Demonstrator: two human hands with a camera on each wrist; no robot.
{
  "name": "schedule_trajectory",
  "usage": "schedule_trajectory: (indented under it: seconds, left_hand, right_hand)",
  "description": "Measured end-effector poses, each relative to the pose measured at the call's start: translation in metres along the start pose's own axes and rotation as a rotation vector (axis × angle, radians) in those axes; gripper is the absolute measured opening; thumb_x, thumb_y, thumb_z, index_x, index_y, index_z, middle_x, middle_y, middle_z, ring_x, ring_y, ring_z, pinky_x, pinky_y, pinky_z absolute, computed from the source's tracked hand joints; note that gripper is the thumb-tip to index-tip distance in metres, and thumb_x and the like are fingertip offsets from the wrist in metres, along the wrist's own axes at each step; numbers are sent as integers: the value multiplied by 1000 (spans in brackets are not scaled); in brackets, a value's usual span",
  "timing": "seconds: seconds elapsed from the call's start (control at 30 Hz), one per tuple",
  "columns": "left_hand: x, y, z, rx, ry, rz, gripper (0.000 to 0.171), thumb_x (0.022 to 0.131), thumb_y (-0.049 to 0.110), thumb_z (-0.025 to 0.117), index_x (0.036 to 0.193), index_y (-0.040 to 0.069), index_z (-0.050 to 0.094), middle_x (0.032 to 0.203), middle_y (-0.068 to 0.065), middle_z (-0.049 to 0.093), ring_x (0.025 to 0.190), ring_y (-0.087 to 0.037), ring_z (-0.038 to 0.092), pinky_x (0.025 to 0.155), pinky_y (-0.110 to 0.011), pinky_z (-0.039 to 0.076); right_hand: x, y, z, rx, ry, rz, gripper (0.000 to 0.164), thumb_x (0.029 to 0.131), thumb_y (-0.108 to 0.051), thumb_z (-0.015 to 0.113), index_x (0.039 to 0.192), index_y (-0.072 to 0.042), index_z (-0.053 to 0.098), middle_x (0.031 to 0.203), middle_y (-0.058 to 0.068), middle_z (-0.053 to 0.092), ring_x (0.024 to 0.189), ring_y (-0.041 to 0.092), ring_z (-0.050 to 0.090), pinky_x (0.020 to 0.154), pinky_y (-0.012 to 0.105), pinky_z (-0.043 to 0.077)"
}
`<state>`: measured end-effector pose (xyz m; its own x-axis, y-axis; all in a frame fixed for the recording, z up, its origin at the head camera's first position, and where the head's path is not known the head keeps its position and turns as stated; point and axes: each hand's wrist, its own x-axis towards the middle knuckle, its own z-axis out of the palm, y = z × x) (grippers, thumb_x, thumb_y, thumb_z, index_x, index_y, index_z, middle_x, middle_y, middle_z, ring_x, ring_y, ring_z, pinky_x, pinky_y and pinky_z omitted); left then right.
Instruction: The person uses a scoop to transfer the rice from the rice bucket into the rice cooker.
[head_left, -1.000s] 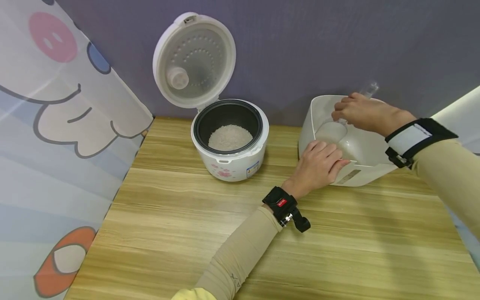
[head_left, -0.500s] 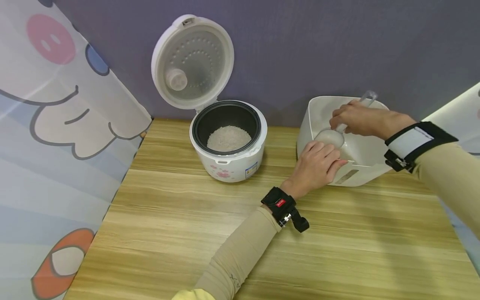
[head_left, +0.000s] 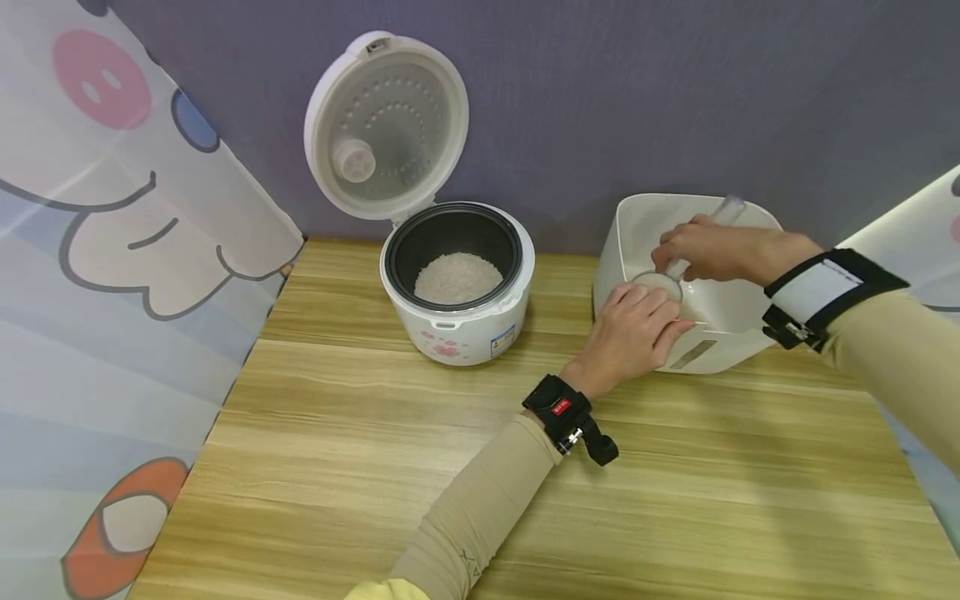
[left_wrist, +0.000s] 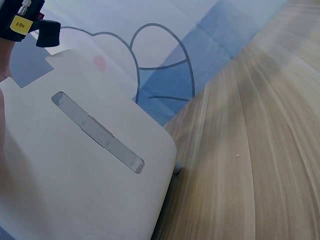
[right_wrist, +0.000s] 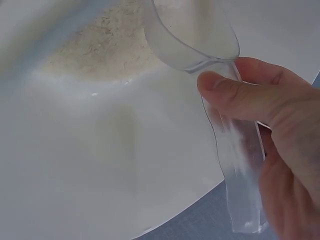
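Observation:
My left hand [head_left: 630,329] grips the near left rim of a white rice bin [head_left: 738,352], its fingers over the edge. Inside the bin, my right hand [head_left: 720,248] holds a clear plastic scoop [head_left: 727,211] by the handle. The scoop's bowl is close to the left fingers, which hide part of it. In the right wrist view the thumb lies on the scoop [right_wrist: 235,165] where handle meets bowl, and rice [right_wrist: 105,45] lies in a corner of the bin. The left wrist view shows the bin's outer wall [left_wrist: 75,175] with its narrow window strip.
Left of the bin stands a white rice cooker [head_left: 405,317] with rice [head_left: 459,277] in its dark inner pot. Its lid [head_left: 397,125] is raised. A purple-grey wall [head_left: 570,108] rises behind, and a printed cloth [head_left: 112,333] borders the wooden table [head_left: 337,467] on the left.
My right hand has shifted slightly left and nearer, bringing the scoop's bowl closer to the left hand; the scoop's handle end is lower. The left hand stays on the rim.

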<state>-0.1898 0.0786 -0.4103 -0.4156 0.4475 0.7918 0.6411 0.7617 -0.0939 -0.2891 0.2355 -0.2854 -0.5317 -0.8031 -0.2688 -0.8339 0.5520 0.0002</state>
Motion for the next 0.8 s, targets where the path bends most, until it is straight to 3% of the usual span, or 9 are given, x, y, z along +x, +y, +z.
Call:
schedule_trajectory:
  seconds: [0.4,0.63,0.8]
  left_hand:
    - [2,1,1,-8,8,-7,29,106,43,52,95,21,68,94,9,64,95,-10,61,98,-27,42]
    - [1,0,2,-24,13,-10,29,106,43,53,92,21,67,90,9,62,87,-9,59,96,-27,42]
    - [2,-1,2,-23,13,-17,29,106,43,53,93,21,67,88,9,61,86,-9,58,97,-27,42]
  right_hand:
    - [-19,-4,6,113,-62,108,35,75,8,84,96,-15,67,98,-3,71,91,22,65,76,47,41]
    - [-34,-3,17,207,-64,115,27,80,4,83,101,-6,70,100,0,72,92,21,67,81,45,55]
    - [-42,-5,21,257,-36,123,25,82,3,82,104,-2,70,101,2,73,93,22,69,82,42,57]
